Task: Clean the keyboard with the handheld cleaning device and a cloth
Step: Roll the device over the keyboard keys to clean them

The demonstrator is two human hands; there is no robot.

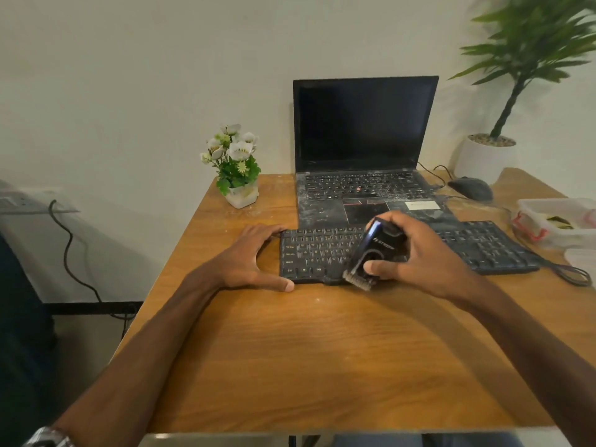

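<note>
A black external keyboard (477, 243) lies across the wooden table (290, 350), in front of an open laptop. My right hand (419, 256) grips a small black handheld cleaning device (379, 245), tilted so its brush head (358, 280) touches the keyboard's front edge near the middle. My left hand (251, 259) spans the keyboard's left end, with its fingers at the far corner and its thumb against the near corner. No cloth is in sight.
A dusty black laptop (364, 140) stands open behind the keyboard. A small flower pot (238, 166) sits at the back left. A mouse (471, 187), a potted plant (487, 156), a plastic container (554, 221) and the keyboard's cable (571, 272) occupy the right side.
</note>
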